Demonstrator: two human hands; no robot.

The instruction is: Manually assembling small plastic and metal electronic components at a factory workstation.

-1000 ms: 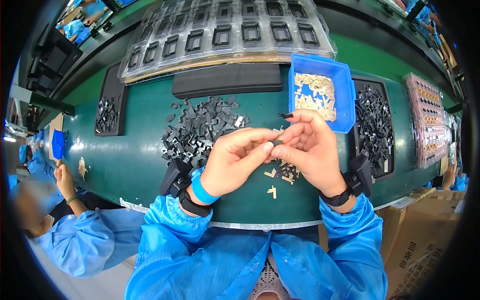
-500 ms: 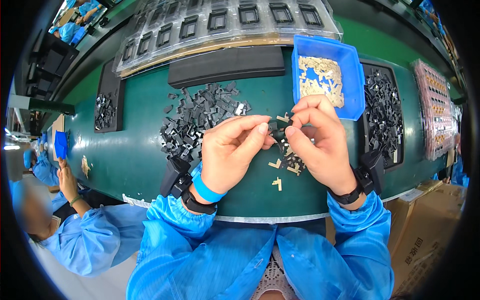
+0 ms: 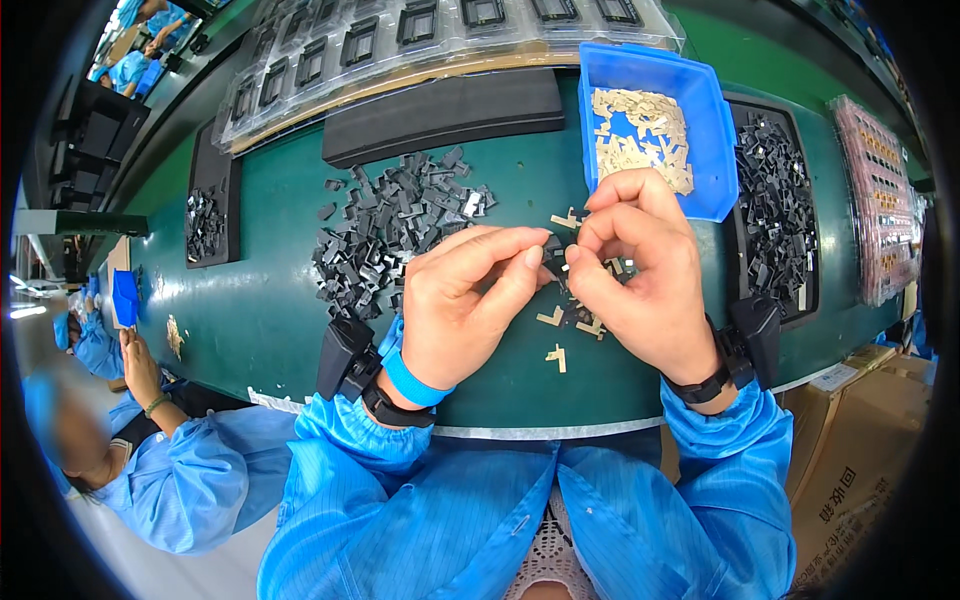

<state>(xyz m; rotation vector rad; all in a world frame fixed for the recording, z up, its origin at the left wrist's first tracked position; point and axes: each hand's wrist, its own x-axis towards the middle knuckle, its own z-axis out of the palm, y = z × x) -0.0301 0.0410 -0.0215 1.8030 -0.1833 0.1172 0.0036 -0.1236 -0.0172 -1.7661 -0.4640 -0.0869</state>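
My left hand point(image 3: 465, 310) is closed in a pinch on a small black plastic part point(image 3: 556, 250) at its fingertips. Close beside it, my right hand point(image 3: 648, 285) has thumb and index finger pressed together; what sits between them is too small to make out. Under and around the fingers lie beige L-shaped pieces point(image 3: 557, 357) and several small dark parts, partly hidden by my hands. A large heap of black plastic parts point(image 3: 390, 215) spreads beyond my left hand. Past my right hand stands a blue bin point(image 3: 712, 150) with many beige pieces in it.
Black trays of small dark parts stand at the right point(image 3: 815, 240) and left point(image 3: 228, 170). A black foam block point(image 3: 445, 115) lies before clear trays of black frames point(image 3: 360, 42). Stacked pink blister trays point(image 3: 870, 200) sit far right. A co-worker's hand point(image 3: 140, 365) reaches in at left.
The view has shifted slightly, so the bin and trays sit a little higher. Both hands stay close together, and the right fingers have curled closer to the thumb.
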